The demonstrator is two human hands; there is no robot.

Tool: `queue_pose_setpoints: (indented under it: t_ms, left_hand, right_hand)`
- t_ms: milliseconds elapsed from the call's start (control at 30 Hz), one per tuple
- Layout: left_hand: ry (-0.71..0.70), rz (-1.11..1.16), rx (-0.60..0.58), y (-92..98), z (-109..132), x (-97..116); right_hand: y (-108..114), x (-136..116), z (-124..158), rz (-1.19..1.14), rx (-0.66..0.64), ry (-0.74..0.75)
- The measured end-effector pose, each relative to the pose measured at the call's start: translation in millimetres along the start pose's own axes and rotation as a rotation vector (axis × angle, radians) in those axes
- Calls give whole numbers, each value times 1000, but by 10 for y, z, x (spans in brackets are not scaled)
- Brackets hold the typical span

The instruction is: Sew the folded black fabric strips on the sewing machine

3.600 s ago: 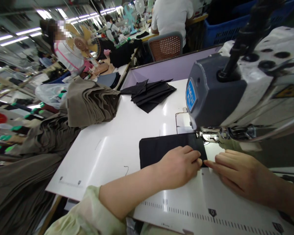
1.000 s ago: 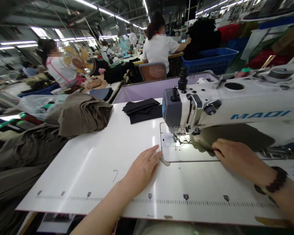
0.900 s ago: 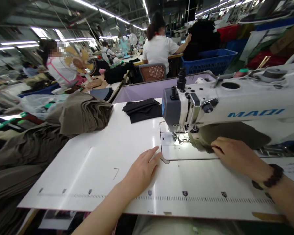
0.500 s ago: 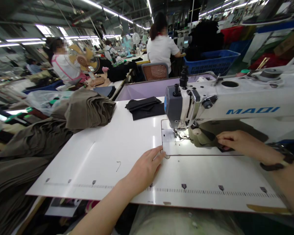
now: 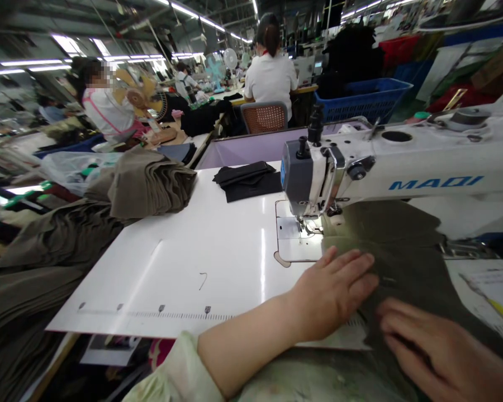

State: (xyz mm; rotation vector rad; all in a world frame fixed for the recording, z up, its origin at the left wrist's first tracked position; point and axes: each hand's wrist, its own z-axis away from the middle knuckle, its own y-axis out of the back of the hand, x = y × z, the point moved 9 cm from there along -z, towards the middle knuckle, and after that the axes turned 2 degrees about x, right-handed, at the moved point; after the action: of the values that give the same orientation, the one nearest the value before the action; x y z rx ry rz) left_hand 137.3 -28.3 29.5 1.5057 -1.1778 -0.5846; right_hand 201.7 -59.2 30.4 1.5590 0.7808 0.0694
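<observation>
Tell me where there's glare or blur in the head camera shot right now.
In the head view, two streaks of glare cross the white tabletop, while the olive cloth looks matte; in the same head view, light pools beneath the front of the sewing machine; there too, the right hand looks softly blurred, the left hand crisper.
</observation>
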Motion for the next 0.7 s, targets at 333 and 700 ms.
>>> queue_pose_setpoints:
  t_ms: [333, 700]
  left_hand:
    - [433, 299, -84, 322, 1249, -765]
    - [739, 444, 126, 445, 1577, -1051]
  right_hand:
    - [-221, 170, 182, 153, 71, 221]
    - [-427, 173, -492, -239, 136, -32]
